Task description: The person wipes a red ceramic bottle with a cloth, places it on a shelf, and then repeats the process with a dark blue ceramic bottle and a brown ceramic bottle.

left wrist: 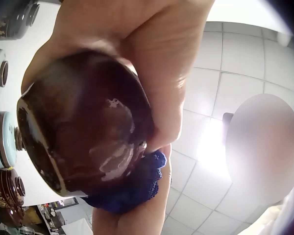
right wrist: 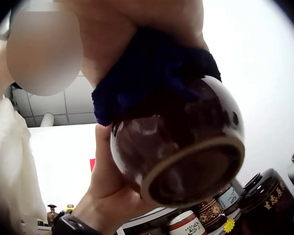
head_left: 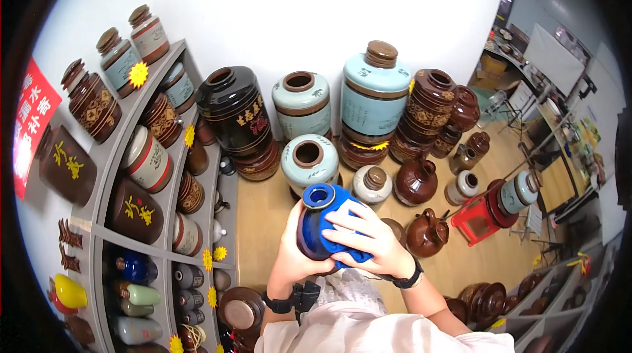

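Note:
A glazed jar (head_left: pixel 309 231), blue at its round mouth and dark brown lower down, is held up in front of the body. My left hand (head_left: pixel 289 254) grips its side, fingers and thumb curved round the wall. On the other side my right hand (head_left: pixel 368 238) holds a blue cloth (head_left: pixel 342 225) against the jar's shoulder and wall. The brown underside of the jar (left wrist: pixel 88 132) fills much of the left wrist view. From the right wrist view, the foot ring shows below the bunched cloth (right wrist: pixel 152 78).
Big lidded jars, among them a pale blue one (head_left: pixel 375 100) and a black one (head_left: pixel 237 116), stand along the wall ahead. Grey shelves (head_left: pixel 108 188) of jars rise at left. Brown jugs (head_left: pixel 416 183) and a red stool (head_left: pixel 475 221) are on the floor at right.

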`<state>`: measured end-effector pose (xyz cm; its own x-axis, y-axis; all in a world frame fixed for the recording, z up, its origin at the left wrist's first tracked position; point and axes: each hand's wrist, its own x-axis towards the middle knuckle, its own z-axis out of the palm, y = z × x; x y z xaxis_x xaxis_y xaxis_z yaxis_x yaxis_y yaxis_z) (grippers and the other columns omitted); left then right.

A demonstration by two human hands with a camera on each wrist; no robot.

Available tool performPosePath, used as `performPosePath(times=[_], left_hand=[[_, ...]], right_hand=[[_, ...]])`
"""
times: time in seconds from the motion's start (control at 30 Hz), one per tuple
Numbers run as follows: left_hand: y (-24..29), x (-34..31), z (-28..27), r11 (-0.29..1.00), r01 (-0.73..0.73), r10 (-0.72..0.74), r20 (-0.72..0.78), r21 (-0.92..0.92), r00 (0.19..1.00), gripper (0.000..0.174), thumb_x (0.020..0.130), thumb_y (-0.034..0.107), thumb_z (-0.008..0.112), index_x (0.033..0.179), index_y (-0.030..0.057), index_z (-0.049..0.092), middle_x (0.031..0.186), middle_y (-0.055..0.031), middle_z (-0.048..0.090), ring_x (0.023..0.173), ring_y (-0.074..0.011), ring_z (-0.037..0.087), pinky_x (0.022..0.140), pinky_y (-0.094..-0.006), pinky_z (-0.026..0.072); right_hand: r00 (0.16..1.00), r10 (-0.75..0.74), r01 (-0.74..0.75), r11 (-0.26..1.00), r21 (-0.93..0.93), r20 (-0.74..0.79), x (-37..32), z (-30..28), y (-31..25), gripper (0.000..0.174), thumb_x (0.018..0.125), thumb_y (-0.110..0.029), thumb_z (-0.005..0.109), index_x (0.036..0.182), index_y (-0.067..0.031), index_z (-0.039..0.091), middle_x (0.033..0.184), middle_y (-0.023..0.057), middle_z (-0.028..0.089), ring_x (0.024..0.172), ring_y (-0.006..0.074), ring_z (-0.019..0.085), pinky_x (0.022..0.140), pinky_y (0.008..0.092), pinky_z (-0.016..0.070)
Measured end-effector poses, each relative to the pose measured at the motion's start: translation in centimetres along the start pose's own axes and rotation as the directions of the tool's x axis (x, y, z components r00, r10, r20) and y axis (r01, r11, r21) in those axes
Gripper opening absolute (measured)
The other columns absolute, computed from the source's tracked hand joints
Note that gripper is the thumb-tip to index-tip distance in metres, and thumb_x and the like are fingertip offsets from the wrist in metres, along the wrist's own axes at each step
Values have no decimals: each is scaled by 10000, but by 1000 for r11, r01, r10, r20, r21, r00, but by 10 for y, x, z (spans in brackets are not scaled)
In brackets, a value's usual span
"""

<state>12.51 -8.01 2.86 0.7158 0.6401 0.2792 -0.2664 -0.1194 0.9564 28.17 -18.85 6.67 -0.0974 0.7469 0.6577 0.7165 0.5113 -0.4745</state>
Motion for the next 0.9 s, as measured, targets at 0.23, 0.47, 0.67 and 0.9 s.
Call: performPosePath(times=[0.23, 0.47, 0.67, 0.9], left_hand=[[-8, -10, -22, 992, -8, 13, 44, -126, 999, 1092, 496, 160, 868, 1385, -35, 265, 1302, -152, 450, 1212, -233, 454, 1038, -370, 354], [-8, -24, -52, 936, -113, 56, -174, -333, 983, 1047, 549, 181, 842, 1379, -17, 235, 1255, -131, 448, 1164, -238, 473, 1008, -374, 381], [-6, -40, -66, 793, -143, -64, -315, -592, 947, 936, 618, 155, 748, 1392, 33, 237, 1265, -120, 448, 1126, -259, 503, 968, -385, 436], [-18, -49, -85, 725, -97, -71, -214, -682, 974, 877, 629, 197, 737, 1366, 33, 289, 1237, -131, 482, 1120, -258, 518, 957, -385, 455]], right_hand=[[992, 110, -85, 934, 348, -53, 9, 18, 3, 381, 725, -135, 736, 1094, -93, 654, 1234, 93, 584, 1190, 317, 465, 1043, 450, 329], [949, 287, -206, 877, 434, -131, 7, 66, -8, 794, 708, -237, 769, 1375, -38, 388, 1454, 161, 326, 1356, 295, 296, 1118, 417, 204], [832, 371, -332, 929, 166, -414, 11, 133, -52, 953, 715, -279, 782, 1430, 9, 221, 1474, 212, 253, 1358, 374, 277, 1092, 427, 265], [946, -63, -51, 940, -336, -319, 19, 118, -64, 538, 736, -239, 750, 1196, -30, 563, 1287, 174, 504, 1135, 410, 482, 955, 502, 421]])
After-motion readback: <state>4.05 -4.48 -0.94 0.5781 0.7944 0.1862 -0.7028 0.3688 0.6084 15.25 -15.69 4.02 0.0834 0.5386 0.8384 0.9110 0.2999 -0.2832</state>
